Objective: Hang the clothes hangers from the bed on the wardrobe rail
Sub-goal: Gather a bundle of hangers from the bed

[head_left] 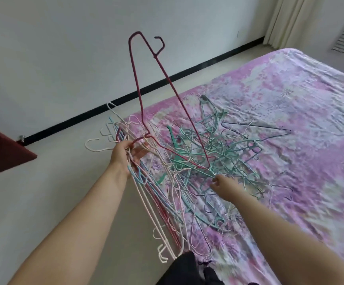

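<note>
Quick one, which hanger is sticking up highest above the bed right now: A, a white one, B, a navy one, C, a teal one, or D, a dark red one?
D: the dark red hanger stands up from the bundle of hangers gripped by the left hand, its hook topmost, while the pile of hangers lies low on the bed.

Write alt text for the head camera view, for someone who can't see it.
A person's left hand grips a bundle of wire hangers beside a bed, a dark red hanger sticking up from it. The right hand reaches into a tangled pile of hangers on the pink floral sheet.
</note>
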Available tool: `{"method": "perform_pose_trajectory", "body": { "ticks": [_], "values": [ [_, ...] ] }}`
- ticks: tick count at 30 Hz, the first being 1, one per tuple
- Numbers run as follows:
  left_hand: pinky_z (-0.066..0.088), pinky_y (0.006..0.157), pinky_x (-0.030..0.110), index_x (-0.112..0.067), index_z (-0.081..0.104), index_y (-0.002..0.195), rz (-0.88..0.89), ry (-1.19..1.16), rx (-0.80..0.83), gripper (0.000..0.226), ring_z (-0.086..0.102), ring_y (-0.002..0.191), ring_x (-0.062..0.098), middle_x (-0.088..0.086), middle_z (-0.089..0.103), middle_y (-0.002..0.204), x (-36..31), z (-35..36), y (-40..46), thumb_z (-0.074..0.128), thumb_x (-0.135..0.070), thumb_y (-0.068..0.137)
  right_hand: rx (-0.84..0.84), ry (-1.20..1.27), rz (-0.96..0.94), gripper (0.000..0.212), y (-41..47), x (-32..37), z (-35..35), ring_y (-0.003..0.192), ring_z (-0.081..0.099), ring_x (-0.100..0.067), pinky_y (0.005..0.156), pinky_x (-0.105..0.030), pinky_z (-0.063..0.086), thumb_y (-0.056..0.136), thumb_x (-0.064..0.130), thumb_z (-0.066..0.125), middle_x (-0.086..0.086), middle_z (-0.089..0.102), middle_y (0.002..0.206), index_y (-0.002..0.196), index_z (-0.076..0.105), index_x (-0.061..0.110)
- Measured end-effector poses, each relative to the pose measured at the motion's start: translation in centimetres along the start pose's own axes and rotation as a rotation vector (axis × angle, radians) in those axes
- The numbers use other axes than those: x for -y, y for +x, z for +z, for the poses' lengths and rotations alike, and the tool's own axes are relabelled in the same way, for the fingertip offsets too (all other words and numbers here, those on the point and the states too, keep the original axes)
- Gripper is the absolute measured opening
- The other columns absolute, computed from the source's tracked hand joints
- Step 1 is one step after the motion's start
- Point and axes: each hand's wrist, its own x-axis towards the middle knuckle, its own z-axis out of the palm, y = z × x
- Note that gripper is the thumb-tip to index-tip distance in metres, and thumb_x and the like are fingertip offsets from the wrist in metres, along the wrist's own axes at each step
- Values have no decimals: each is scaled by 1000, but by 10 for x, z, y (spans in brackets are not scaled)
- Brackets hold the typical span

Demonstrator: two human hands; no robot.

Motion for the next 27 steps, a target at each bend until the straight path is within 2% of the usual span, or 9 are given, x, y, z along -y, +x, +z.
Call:
{"method": "perform_pose_trajectory", "body": {
  "ticks": [6,8,10,12,14,16,19,22,27],
  "values": [
    [23,31,10,-7,62,76,18,65,84,31,71,60,16,11,74,75,-7,24,6,41,-21,92,-27,812,14,55,2,4,-9,92,53,-19,80,-31,43,84,30,71,-7,55,107,128,46,8],
    [23,31,9,-5,63,81,20,66,122,32,71,62,16,10,74,76,-13,31,8,38,-21,92,-185,774,3,82,4,-1,-16,113,48,-24,97,-37,42,75,30,80,-15,42,130,138,32,8],
    [24,31,10,-5,62,83,16,84,134,30,72,64,16,10,75,77,-17,37,11,38,-21,92,-221,633,-7,115,8,-9,-22,141,19,-30,114,-44,23,68,35,83,-11,3,156,151,6,18],
    [24,31,10,-6,60,82,13,108,143,28,71,63,16,10,74,77,-18,39,16,40,-22,91,-147,557,-15,137,11,-21,-27,146,-6,-27,116,-45,11,62,41,85,-4,-29,155,149,-20,26],
    [26,32,10,-6,58,84,13,133,149,21,70,62,17,9,73,77,-17,36,21,44,-22,88,-45,478,-38,148,14,-33,-26,145,-14,-28,118,-48,11,54,51,83,-5,-37,151,143,-34,27],
    [27,31,11,-5,60,88,12,181,142,22,69,64,17,9,72,78,-16,33,26,46,-23,86,61,653,-34,142,15,-44,-29,145,10,-38,106,-55,37,54,57,77,-10,-18,158,142,-32,34],
    [26,30,11,-7,63,76,-4,223,123,29,68,62,17,7,72,73,-15,30,25,43,-22,89,10,1085,134,96,22,-63,-29,99,63,-34,65,-38,57,83,48,64,-14,37,145,150,-2,29],
    [25,30,9,-8,69,53,1,224,97,53,71,60,18,8,74,71,-12,30,26,36,-19,93,-69,630,154,56,27,-81,-27,75,55,-21,66,-31,46,91,59,42,-3,58,87,117,53,10],
    [32,32,10,-8,65,55,-68,313,120,51,71,59,19,11,74,73,9,36,22,36,-21,94,-374,574,98,49,22,-63,-32,69,50,-25,71,-35,31,95,54,42,-3,47,60,65,45,15]
  ]
}}
